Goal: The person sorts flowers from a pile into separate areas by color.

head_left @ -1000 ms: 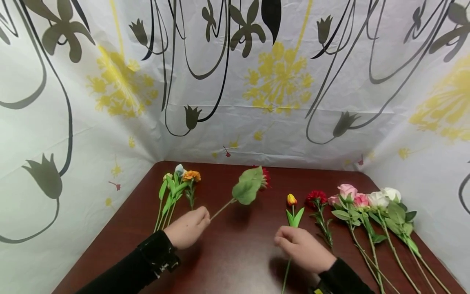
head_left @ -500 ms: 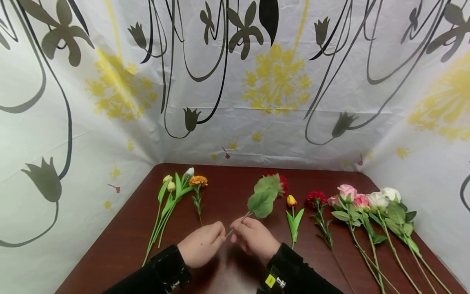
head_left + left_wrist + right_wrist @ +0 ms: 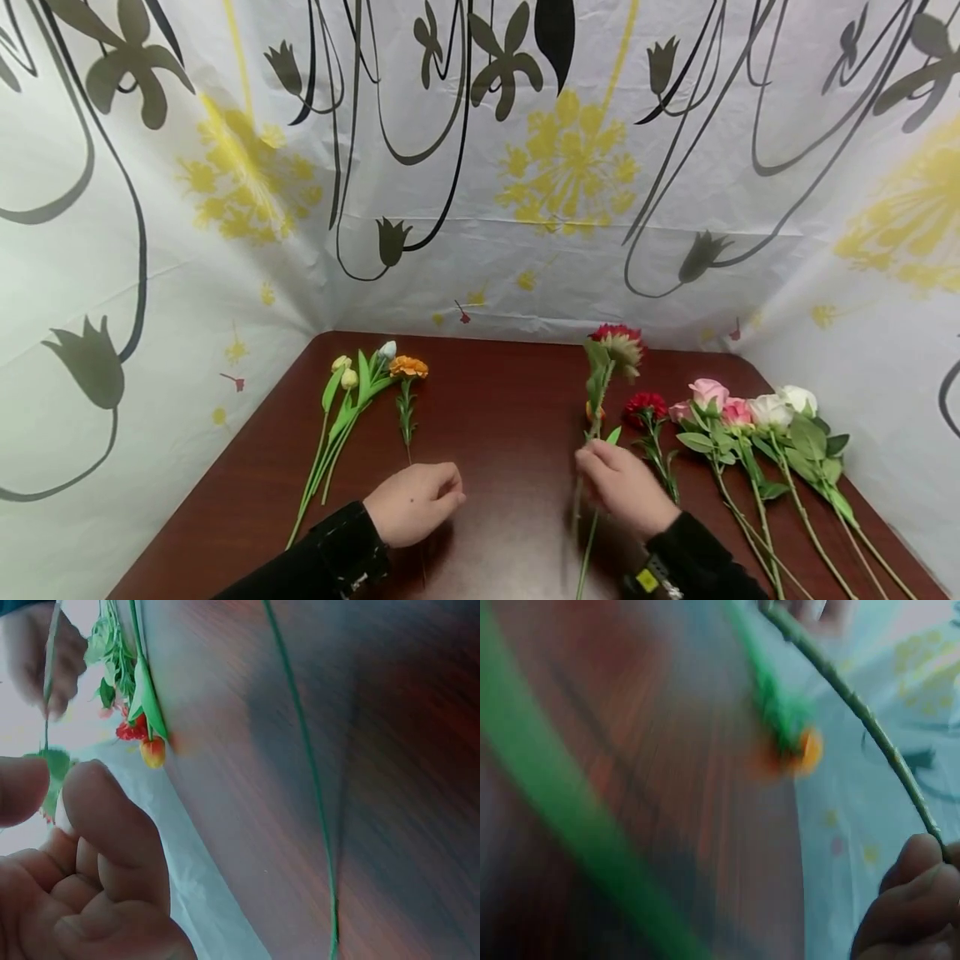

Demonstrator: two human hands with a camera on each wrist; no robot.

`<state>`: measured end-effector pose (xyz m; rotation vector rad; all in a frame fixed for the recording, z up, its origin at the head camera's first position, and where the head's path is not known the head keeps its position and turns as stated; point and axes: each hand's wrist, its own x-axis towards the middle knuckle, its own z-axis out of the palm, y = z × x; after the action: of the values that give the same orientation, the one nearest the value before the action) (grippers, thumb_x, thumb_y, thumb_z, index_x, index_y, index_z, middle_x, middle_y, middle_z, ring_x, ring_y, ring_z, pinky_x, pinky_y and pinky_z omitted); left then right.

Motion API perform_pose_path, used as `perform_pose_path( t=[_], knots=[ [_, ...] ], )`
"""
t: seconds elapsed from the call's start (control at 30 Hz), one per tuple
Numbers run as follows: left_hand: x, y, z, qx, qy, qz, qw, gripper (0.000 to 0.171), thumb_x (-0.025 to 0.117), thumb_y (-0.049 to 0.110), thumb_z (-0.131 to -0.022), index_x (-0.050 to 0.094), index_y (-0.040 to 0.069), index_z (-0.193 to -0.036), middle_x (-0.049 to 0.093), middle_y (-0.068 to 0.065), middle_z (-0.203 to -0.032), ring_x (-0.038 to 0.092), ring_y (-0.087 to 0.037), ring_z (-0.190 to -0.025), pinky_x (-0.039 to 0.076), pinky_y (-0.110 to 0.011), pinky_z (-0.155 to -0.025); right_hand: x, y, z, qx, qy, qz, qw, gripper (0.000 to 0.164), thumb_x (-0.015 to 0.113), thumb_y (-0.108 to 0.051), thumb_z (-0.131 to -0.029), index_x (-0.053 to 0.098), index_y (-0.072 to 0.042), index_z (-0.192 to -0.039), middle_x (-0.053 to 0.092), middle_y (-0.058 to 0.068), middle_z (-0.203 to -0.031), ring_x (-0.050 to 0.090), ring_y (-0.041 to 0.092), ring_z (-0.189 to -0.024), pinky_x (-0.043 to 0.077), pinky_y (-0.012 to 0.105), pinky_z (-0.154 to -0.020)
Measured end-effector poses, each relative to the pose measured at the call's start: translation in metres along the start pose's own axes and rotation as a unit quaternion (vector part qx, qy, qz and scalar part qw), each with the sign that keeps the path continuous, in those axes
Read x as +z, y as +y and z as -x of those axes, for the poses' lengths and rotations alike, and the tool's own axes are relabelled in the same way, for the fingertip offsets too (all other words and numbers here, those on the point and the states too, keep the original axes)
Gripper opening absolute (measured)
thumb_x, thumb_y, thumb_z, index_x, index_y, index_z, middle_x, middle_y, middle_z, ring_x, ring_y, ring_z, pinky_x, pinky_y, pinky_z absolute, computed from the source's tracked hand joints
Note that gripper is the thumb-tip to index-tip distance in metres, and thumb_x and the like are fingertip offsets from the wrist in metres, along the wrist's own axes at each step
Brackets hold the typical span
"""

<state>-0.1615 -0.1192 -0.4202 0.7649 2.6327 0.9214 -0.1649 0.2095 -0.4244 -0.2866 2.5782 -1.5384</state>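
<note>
A person's right hand [image 3: 626, 483] carries a red flower [image 3: 621, 348] upright above a dark red-brown table [image 3: 498, 408], its stem pinched between curled fingers and thumb, while the left hand [image 3: 415, 502] sits well apart, its fingers loosely curled, holding nothing. Half a second earlier both hands met on that stem near the middle of the table, with the bloom leaning away to the right; now the right hand has swung toward the right side, taking the flower with it, and the left has let go. In the head view the held flower's leaf and stem partly cover a red-and-yellow tulip [image 3: 153, 752], whose whole bloom appears in the left wrist view. That view also reveals a narrow gap between the left thumb and index finger, and a thin green stem [image 3: 306, 731] on the tabletop. The right wrist view brings the knobbly held stem close, with an orange flower [image 3: 408, 367] blurred beyond it. Only the head view takes in the pale tulips [image 3: 349, 379] at left and the full row of pink and white roses [image 3: 770, 410] at right.
</note>
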Motion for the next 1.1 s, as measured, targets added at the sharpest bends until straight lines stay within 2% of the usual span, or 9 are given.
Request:
perform_pose_path(
  t=[0.07, 0.13, 0.23, 0.33, 0.53, 0.7, 0.77, 0.97, 1.1],
  knots=[
    [0.000, -0.002, 0.001, 0.000, -0.002, 0.005, 1.0000, 0.010, 0.059, 0.030, -0.103, 0.062, 0.024, -0.096, 0.062, 0.009, -0.075, 0.048, -0.008, -0.057, 0.039, -0.028, -0.057, -0.021, 0.011, 0.008, -0.002, 0.014, 0.109, 0.994, 0.030, 0.049, -0.028, -0.109, 0.055, -0.009, -0.087, 0.050, 0.002, -0.068, 0.047, 0.016, -0.058, 0.038, 0.031, -0.059],
    [0.000, -0.004, 0.002, 0.001, -0.005, 0.008, 1.0000, 0.012, 0.059, 0.031, -0.103, 0.062, 0.023, -0.094, 0.062, 0.008, -0.074, 0.046, -0.009, -0.055, 0.038, -0.028, -0.056, -0.041, 0.023, 0.017, 0.007, 0.021, 0.191, 0.981, 0.030, 0.049, -0.030, -0.108, 0.053, -0.013, -0.084, 0.047, 0.002, -0.069, 0.045, 0.016, -0.061, 0.036, 0.033, -0.063],
    [-0.001, -0.005, 0.003, -0.001, -0.008, 0.008, 0.9999, 0.014, 0.059, 0.031, -0.103, 0.061, 0.023, -0.092, 0.061, 0.009, -0.071, 0.046, -0.009, -0.054, 0.038, -0.027, -0.056, -0.067, 0.040, 0.030, 0.033, 0.016, 0.260, 0.965, 0.031, 0.049, -0.033, -0.108, 0.051, -0.014, -0.084, 0.045, 0.002, -0.070, 0.044, 0.016, -0.064, 0.034, 0.037, -0.064],
    [-0.001, -0.007, 0.004, -0.003, -0.009, 0.008, 0.9999, 0.014, 0.060, 0.032, -0.103, 0.061, 0.024, -0.091, 0.059, 0.009, -0.069, 0.045, -0.009, -0.054, 0.038, -0.027, -0.055, -0.088, 0.053, 0.040, 0.076, 0.007, 0.295, 0.952, 0.029, 0.048, -0.034, -0.108, 0.056, -0.014, -0.088, 0.050, 0.002, -0.073, 0.049, 0.018, -0.068, 0.036, 0.041, -0.067],
    [-0.003, -0.009, 0.005, 0.000, 0.004, 0.003, 1.0000, 0.016, 0.061, 0.033, -0.102, 0.061, 0.024, -0.089, 0.060, 0.009, -0.069, 0.045, -0.008, -0.053, 0.038, -0.028, -0.055, -0.107, 0.068, 0.048, 0.114, -0.014, 0.332, 0.936, 0.035, 0.049, -0.041, -0.106, 0.064, -0.009, -0.108, 0.063, 0.005, -0.092, 0.060, 0.024, -0.084, 0.040, 0.048, -0.071],
    [-0.005, -0.011, 0.006, -0.002, 0.020, -0.006, 0.9998, 0.016, 0.061, 0.031, -0.101, 0.060, 0.024, -0.087, 0.058, 0.011, -0.067, 0.047, -0.008, -0.055, 0.039, -0.028, -0.056, -0.105, 0.075, 0.044, 0.122, -0.017, 0.354, 0.927, 0.031, 0.052, -0.038, -0.105, 0.060, -0.010, -0.093, 0.053, 0.006, -0.077, 0.054, 0.023, -0.070, 0.036, 0.044, -0.066],
    [-0.005, -0.013, 0.006, -0.007, 0.024, -0.007, 0.9997, 0.016, 0.062, 0.030, -0.102, 0.059, 0.025, -0.087, 0.057, 0.011, -0.067, 0.048, -0.008, -0.055, 0.039, -0.028, -0.056, -0.102, 0.079, 0.041, 0.125, -0.024, 0.354, 0.926, 0.032, 0.053, -0.035, -0.105, 0.052, -0.013, -0.082, 0.043, 0.004, -0.069, 0.045, 0.019, -0.063, 0.032, 0.043, -0.064],
    [-0.004, -0.018, 0.008, -0.016, 0.021, 0.000, 0.9996, 0.018, 0.062, 0.030, -0.102, 0.058, 0.025, -0.085, 0.055, 0.010, -0.065, 0.047, -0.009, -0.054, 0.039, -0.028, -0.055, -0.092, 0.087, 0.036, 0.117, -0.060, 0.354, 0.926, 0.027, 0.058, -0.028, -0.103, 0.055, -0.015, -0.079, 0.049, 0.003, -0.069, 0.047, 0.019, -0.063, 0.035, 0.040, -0.064],
    [-0.006, -0.019, 0.010, -0.018, 0.021, 0.001, 0.9996, 0.018, 0.062, 0.030, -0.102, 0.058, 0.025, -0.085, 0.055, 0.010, -0.065, 0.048, -0.009, -0.054, 0.039, -0.028, -0.055, -0.089, 0.087, 0.031, 0.123, -0.076, 0.364, 0.920, 0.026, 0.058, -0.025, -0.102, 0.056, -0.015, -0.079, 0.050, 0.003, -0.069, 0.047, 0.019, -0.062, 0.035, 0.040, -0.065]
  ],
)
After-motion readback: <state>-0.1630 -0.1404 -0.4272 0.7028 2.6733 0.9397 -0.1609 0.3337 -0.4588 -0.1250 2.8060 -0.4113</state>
